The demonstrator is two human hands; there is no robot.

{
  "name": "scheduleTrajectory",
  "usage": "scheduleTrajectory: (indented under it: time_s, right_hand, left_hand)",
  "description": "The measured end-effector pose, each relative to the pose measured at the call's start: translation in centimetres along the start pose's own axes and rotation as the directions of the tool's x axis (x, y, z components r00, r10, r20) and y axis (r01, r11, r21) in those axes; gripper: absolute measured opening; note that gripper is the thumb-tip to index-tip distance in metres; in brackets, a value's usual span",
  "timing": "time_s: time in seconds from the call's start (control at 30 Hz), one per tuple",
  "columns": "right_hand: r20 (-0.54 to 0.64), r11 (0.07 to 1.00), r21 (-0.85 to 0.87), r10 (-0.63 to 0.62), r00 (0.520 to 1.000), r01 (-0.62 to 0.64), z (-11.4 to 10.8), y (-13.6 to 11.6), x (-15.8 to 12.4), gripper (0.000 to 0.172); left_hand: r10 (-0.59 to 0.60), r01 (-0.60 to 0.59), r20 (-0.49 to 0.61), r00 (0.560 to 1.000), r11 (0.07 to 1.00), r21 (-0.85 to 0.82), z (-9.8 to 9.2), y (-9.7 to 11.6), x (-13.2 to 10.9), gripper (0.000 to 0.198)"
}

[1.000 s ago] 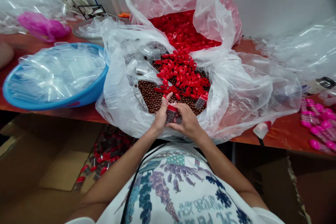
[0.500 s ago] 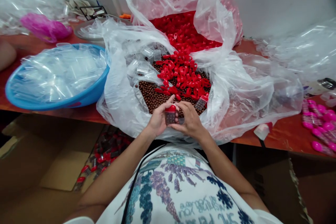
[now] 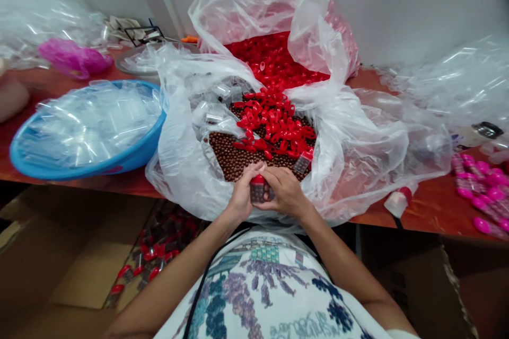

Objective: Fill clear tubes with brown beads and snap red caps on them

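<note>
Both hands hold one small clear container (image 3: 257, 190) with a red cap and brown balls inside, low in front of the body. My left hand (image 3: 241, 195) wraps its left side, and my right hand (image 3: 285, 190) closes round its right side and cap. Just beyond them an open plastic bag (image 3: 183, 169) holds brown balls (image 3: 230, 156), a heap of red caps (image 3: 274, 116) and clear containers. Another filled container (image 3: 302, 163) lies at the right of the balls.
A blue basin (image 3: 139, 156) of clear containers stands left. Behind is a bag of red caps (image 3: 262, 53). Pink-capped containers (image 3: 483, 185) lie right, near a red-and-white object (image 3: 398, 202). Below the red table (image 3: 433, 209), a cardboard box (image 3: 91, 254) sits beside filled red-capped containers (image 3: 159, 243).
The fingers of my right hand have closed over the red cap, and both hands are drawn closer together round the container. The whole view has shifted slightly, with the table lower in the picture.
</note>
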State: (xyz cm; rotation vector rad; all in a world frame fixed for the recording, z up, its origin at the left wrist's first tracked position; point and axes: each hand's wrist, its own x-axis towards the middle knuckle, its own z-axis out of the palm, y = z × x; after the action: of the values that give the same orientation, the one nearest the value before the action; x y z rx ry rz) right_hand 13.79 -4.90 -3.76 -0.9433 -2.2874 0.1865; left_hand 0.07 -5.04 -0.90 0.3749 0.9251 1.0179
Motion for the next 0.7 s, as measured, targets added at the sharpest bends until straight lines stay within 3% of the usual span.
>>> scheduleTrajectory:
  time_s: [0.1, 0.2, 0.23, 0.3, 0.37, 0.43, 0.53, 0.6, 0.7]
  right_hand:
    - [0.02, 0.998, -0.029, 0.063, 0.998, -0.062, -0.3, 0.0, -0.2, 0.067]
    - [-0.004, 0.976, -0.11, 0.191, 0.982, -0.19, -1.6, 1.2, -0.3, 0.068]
    - [-0.037, 0.959, -0.144, 0.241, 0.97, -0.244, -2.2, 1.9, -0.5, 0.07]
    - [-0.123, 0.902, -0.217, 0.353, 0.927, -0.373, -3.5, 3.8, -0.9, 0.075]
    - [-0.197, 0.824, -0.297, 0.442, 0.875, -0.483, -4.8, 5.6, -1.3, 0.079]
    - [-0.253, 0.762, -0.353, 0.48, 0.84, -0.542, -5.6, 6.6, -1.6, 0.076]
    - [-0.3, 0.745, -0.382, 0.46, 0.835, -0.548, -5.7, 6.4, -1.4, 0.059]
    - [-0.295, 0.777, -0.372, 0.421, 0.858, -0.509, -5.0, 5.4, -1.0, 0.047]
    - [-0.243, 0.849, -0.316, 0.36, 0.901, -0.424, -3.2, 4.0, 0.0, 0.039]
  left_hand:
    - [0.048, -0.049, 0.007, 0.999, 0.995, 0.091, 0.0, -0.1, 0.3, 0.04]
    - [0.14, -0.165, 0.09, 0.986, 0.903, 0.397, -0.5, 1.7, 1.8, 0.036]
    - [0.207, -0.236, 0.116, 0.971, 0.81, 0.536, -0.9, 2.9, 2.7, 0.034]
    - [0.42, -0.362, 0.144, 0.896, 0.504, 0.784, -1.8, 6.0, 4.7, 0.029]
    - [0.602, -0.313, 0.146, 0.785, 0.181, 0.933, -2.9, 9.2, 7.0, 0.03]
    - [0.673, -0.2, 0.149, 0.725, -0.001, 0.98, -3.7, 11.8, 9.2, 0.035]
    - [0.637, -0.103, 0.173, 0.751, -0.146, 0.984, -4.4, 13.6, 11.6, 0.035]
    - [0.604, -0.072, 0.188, 0.774, -0.211, 0.975, -4.5, 13.6, 12.5, 0.034]
    - [0.6, -0.037, 0.198, 0.775, -0.27, 0.962, -4.9, 12.9, 12.6, 0.036]
